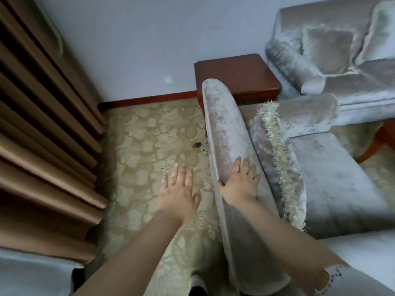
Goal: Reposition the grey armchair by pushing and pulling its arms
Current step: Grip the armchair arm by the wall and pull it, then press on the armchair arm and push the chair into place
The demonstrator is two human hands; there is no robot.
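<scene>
Grip: right hand (239,184) clasps the upholstered rail (222,129) of the grey armchair (333,178). The thumb is hooked on the outer piped edge and the fingers lie across the top toward the seat. The hold looks loose.
Free hand: left hand (178,189) hangs above the patterned carpet (141,146) with fingers spread and straight. It holds nothing and is apart from the chair.
Chair position: it stands at the person's right. The rail's far end reaches the wooden side table (235,71), and a fringed cushion (275,159) leans against the rail's inner side.
Advice: I would put the left hand on the chair too, then push slowly and level, so the far end does not knock the table and the carpet does not wrinkle.
Hidden: the chair's feet are not visible. Whether the rail touches the table, I cannot tell. Whether it is an arm or the backrest is also unclear; the leaning cushion suggests the back. The dark specks (196,144) on the carpet are too small to name.
</scene>
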